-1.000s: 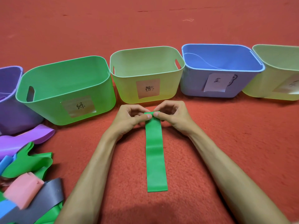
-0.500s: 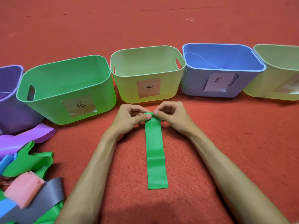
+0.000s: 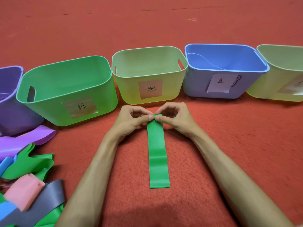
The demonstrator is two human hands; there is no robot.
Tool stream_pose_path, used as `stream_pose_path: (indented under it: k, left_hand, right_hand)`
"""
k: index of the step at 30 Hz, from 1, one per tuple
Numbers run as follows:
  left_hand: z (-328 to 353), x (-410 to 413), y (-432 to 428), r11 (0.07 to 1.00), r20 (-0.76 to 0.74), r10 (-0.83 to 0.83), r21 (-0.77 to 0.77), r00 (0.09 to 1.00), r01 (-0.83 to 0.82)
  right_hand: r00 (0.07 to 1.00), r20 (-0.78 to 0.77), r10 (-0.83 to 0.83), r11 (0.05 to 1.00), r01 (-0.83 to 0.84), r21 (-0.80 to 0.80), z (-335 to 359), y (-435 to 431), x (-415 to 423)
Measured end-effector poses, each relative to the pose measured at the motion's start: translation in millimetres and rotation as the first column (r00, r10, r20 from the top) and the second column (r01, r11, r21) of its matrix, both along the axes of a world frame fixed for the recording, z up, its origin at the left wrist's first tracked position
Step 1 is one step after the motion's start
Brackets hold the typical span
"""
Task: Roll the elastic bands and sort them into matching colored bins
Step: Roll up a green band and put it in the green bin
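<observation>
- A floor covered in red felt-like carpet (image 3: 229, 145) fills the view; the kind of room cannot be told.
- Plastic bins (image 3: 49, 110) stand in a row on it, with handwritten paper labels (image 3: 150, 89) on their fronts.
- Loose coloured bands (image 3: 29, 166) lie heaped at the left: a makeshift sorting spot.

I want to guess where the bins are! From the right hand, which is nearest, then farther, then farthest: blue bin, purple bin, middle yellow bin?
1. Middle yellow bin, just beyond the right hand pinching the green band.
2. Blue bin, to the right.
3. Purple bin, at the far left edge.
</observation>
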State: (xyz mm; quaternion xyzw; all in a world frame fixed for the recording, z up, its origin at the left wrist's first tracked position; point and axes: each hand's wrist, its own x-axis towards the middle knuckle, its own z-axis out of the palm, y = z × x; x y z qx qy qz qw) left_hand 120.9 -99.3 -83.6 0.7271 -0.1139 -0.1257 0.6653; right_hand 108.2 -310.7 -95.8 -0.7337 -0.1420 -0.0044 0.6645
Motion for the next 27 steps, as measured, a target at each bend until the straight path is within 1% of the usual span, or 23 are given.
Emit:
stream_pose_path:
  k: [5, 8, 14, 19, 23, 25, 27]
  left_hand:
    - [-0.3, 0.5, 1.1, 1.0, 0.018, 0.009, -0.017, 1.0, -0.009]
    - [-2.4, 1.8, 1.5, 1.0, 0.042, -0.005, 0.0, 0.999, 0.005]
    - [-3.5, 1.3, 0.3, 0.999, 0.036, -0.008, 0.033, 0.999, 0.007]
    - [-2.4, -0.6, 0.6, 1.0, 0.037, -0.001, 0.017, 0.999, 0.001]
    - [-5.0, 0.2, 1.2, 1.0, 0.024, 0.006, -0.031, 1.0, -0.005]
    - [-6.1, 1.3, 0.8, 1.0, 0.038, 0.008, -0.023, 0.999, -0.007]
    - [-6.5, 1.9, 0.1, 1.0, 0.061, 0.005, 0.005, 0.998, -0.006]
  right_hand:
    - [1.0, -0.009, -0.011, 0.999, 0.01, -0.034, 0.7, 0.5, -0.5]
    - [1.0, -0.004, -0.014, 0.999, 0.014, -0.029, 0.1, -0.8, -0.4]
    - [0.999, 0.039, -0.005, 1.0, 0.006, -0.021, 0.3, -1.4, -1.1]
    - [0.999, 0.032, -0.001, 1.0, 0.001, -0.016, -0.8, -0.6, -0.7]
    - [1.0, 0.017, -0.021, 0.997, 0.022, -0.068, -2.1, 0.0, -0.2]
    - [1.0, 0.016, -0.027, 0.994, 0.028, -0.102, -2.9, 0.7, -0.3]
    - [1.0, 0.013, -0.027, 0.995, 0.028, -0.094, -2.7, 0.3, -0.1]
